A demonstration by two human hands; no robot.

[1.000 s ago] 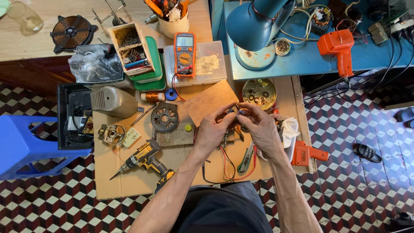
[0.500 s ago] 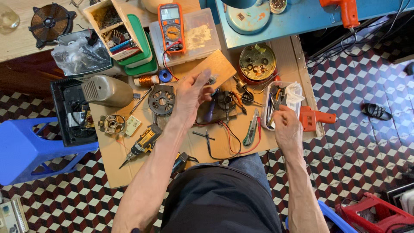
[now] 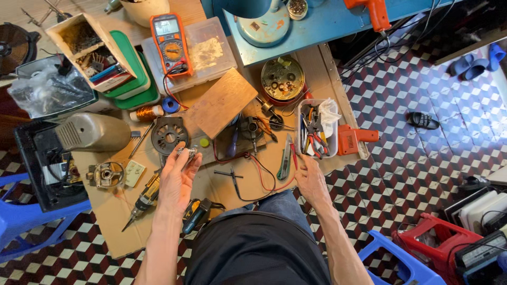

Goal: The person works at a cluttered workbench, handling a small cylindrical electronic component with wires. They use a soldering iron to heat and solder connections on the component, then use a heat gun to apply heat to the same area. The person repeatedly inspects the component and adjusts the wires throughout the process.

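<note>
Left grip [image 3: 177,177] pinches a small, shiny, silvery metal part [image 3: 188,153].

Raising the left hand [image 3: 177,177] palm-up with fingers curling closed around something small; resting the right hand [image 3: 311,179] flat, fingers extending forward.

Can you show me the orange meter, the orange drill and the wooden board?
Orange handheld meter [image 3: 170,42], head view, on its round dial.
Orange plastic drill [image 3: 353,140], head view, on its body.
Flat brown wooden board [image 3: 221,103], head view, on its middle.
</note>
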